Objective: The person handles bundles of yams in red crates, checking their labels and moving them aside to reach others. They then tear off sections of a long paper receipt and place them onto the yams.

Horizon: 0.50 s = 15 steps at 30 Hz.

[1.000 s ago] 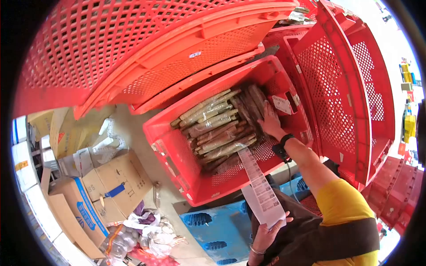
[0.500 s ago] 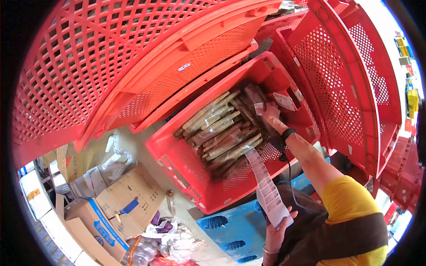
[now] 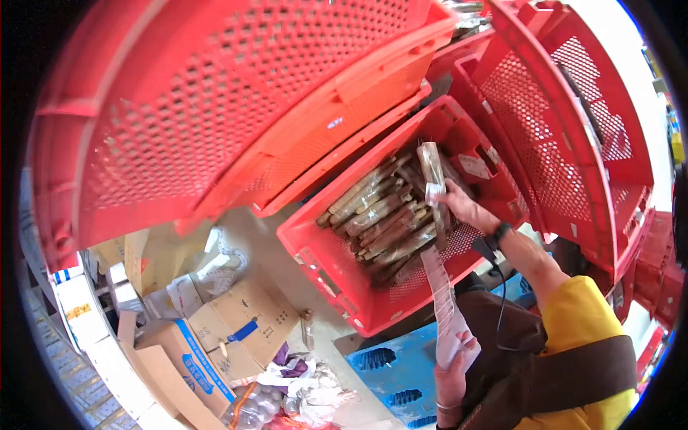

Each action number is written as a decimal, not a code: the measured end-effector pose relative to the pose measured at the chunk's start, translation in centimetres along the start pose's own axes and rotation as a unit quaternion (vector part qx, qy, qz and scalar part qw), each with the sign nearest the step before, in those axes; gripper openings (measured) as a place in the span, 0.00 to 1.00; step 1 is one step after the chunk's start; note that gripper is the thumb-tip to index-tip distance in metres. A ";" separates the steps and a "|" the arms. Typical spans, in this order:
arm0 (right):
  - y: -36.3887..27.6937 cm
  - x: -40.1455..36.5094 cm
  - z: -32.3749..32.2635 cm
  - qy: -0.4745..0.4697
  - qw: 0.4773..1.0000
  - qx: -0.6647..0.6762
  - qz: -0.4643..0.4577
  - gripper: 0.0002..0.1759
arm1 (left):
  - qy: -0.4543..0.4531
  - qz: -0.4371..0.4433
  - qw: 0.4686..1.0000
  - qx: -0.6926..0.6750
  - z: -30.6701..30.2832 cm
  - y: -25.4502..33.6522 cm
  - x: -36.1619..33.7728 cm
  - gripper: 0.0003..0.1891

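Note:
My right hand (image 3: 459, 203), with a black band on the wrist, grips a plastic-wrapped pack of long brown roots (image 3: 431, 163). The pack is tilted up above the others, and a small white label (image 3: 434, 191) shows on it by my fingers. Several similar packs (image 3: 383, 215) lie side by side in a red perforated crate (image 3: 330, 287) below. Lower down, my left hand (image 3: 456, 360) is closed around the end of a long strip of printed labels (image 3: 443, 301). The strip's far end hangs over the crate's near edge.
Tall red crates (image 3: 272, 107) rise at the left, with more red crates (image 3: 530, 122) at the right. A blue pallet (image 3: 390, 351) lies below. Open cardboard boxes (image 3: 247, 322) and bagged produce (image 3: 308, 394) cover the lower left floor. A dark cable (image 3: 504, 308) hangs by my body.
My right hand has lifted a wrapped pack up from the crate's right side. The left hand still holds the label strip. The whole view has shifted a little to the right.

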State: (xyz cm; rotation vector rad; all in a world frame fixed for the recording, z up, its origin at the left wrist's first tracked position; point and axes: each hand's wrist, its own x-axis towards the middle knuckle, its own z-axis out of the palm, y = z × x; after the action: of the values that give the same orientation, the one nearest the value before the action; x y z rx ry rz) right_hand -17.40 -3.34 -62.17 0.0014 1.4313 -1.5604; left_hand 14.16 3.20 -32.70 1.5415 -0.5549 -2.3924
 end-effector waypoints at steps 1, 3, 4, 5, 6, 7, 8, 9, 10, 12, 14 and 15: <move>-2.6 -3.2 1.8 -0.014 0.998 -0.027 -0.047 0.36 | 0.005 0.020 1.000 -0.005 -0.1 0.6 -0.6 0.19; -9.0 -9.5 5.2 -0.068 0.989 -0.056 -0.121 0.41 | -0.014 0.049 0.999 0.010 -1.4 1.1 -1.0 0.18; -11.6 -11.8 6.4 -0.092 0.975 -0.113 -0.170 0.44 | -0.021 0.078 0.997 0.017 -1.8 1.8 -1.7 0.18; -14.0 -14.1 7.5 -0.098 0.960 -0.155 -0.212 0.44 | -0.037 0.120 0.988 0.092 -0.4 3.8 -3.0 0.18; -16.2 -16.4 8.6 -0.106 0.942 -0.194 -0.254 0.44 | -0.045 0.130 0.985 0.102 0.0 5.0 -4.1 0.18; -18.3 -18.6 9.3 -0.099 0.914 -0.269 -0.289 0.44 | -0.073 0.128 0.989 0.014 0.3 5.9 -5.0 0.20; -18.7 -19.6 9.5 -0.123 0.915 -0.220 -0.315 0.44 | -0.104 0.124 0.984 -0.075 0.7 6.9 -5.9 0.22; -20.3 -21.2 10.2 -0.129 0.906 -0.225 -0.335 0.44 | -0.110 0.126 0.985 -0.047 1.2 7.9 -7.0 0.26; -21.8 -23.2 10.6 -0.129 0.897 -0.230 -0.354 0.44 | -0.121 0.135 0.983 -0.036 1.3 8.7 -8.0 0.26; -23.9 -26.2 11.4 -0.155 0.900 -0.148 -0.379 0.42 | -0.122 0.136 0.983 -0.007 1.3 9.5 -9.2 0.26; -25.1 -28.4 11.6 -0.107 0.881 -0.193 -0.418 0.42 | -0.152 0.130 0.980 0.007 0.9 10.1 -10.4 0.26; -25.8 -29.7 11.7 -0.130 0.898 -0.140 -0.397 0.43 | -0.143 0.164 0.975 0.043 0.5 10.1 -10.9 0.24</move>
State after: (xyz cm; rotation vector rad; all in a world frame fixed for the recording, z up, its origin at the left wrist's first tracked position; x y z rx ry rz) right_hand -11.48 1.97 -21.93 -1.0433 1.5026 -1.8648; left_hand 18.17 -1.48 -19.20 1.0384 -0.9058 -2.3619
